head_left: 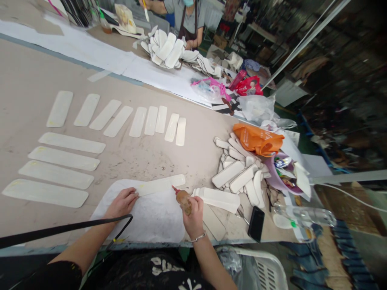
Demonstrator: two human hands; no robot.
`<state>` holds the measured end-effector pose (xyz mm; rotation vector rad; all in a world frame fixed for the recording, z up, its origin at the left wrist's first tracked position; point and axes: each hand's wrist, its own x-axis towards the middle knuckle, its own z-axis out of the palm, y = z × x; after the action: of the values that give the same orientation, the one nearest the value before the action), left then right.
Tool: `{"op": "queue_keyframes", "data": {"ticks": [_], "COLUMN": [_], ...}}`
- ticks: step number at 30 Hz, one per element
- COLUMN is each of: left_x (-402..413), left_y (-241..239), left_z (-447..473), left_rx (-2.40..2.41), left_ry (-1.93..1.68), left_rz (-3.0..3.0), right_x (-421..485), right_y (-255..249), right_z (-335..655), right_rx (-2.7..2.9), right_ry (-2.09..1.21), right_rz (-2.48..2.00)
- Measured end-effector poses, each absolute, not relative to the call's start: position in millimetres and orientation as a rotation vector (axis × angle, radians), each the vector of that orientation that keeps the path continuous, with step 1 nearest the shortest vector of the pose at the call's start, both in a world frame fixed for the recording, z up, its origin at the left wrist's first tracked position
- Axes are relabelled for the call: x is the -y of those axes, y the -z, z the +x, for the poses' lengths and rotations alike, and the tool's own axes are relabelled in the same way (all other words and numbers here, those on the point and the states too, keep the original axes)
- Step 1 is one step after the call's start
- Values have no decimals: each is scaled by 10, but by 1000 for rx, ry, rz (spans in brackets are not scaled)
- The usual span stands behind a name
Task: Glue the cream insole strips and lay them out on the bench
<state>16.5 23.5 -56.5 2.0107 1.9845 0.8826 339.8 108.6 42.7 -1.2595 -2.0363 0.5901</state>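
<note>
My left hand (122, 202) pinches the near end of a long white strip (161, 185) with rounded corners. That strip lies over a white sheet (151, 219) at the table's front edge. In my right hand (193, 215) is a glue bottle (183, 200) with amber contents, tilted so its red nozzle tip is close to the strip's right part. Whether the tip touches the strip I cannot tell. Just right of the bottle lies a stack of white strips (217, 199), with a flat beige piece (214, 222) below it.
Several pale strips (60, 108) lie spaced out on the table (136, 157) at left. At right are a heap of white padded strips (238, 169), an orange bag (258, 139), a purple bin (273, 173) and a black phone (256, 224). A co-worker (189, 20) sits across.
</note>
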Motion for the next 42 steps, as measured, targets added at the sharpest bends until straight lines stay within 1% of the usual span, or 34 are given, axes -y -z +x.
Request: {"op": "queue_keyframes", "data": {"ticks": [8,16,25,37,42], "left_x": [-227,-244,-226,-230,-240], "left_y": [501,435,422,526,533], "left_z": [191,219,216,173,162], "left_rx": [-1979,-2010,-1982,-1988,-1964], "left_ry": [-889,-842,-834,-886,-907], "left_rz": [1889,1843,1868,2008,2020], "right_x": [-967,-1004,-840,-1154,-1157], "right_y": [-493,-441,-510,-395,-418], "right_z": [2790,2494,2697,3439,3461], "right_rx": [2102,2181,2202,2109,2083], "right_ry": [-803,-787,-804,-523,-519], "right_rz": [-975,-880,-918,-1200,-1223]}}
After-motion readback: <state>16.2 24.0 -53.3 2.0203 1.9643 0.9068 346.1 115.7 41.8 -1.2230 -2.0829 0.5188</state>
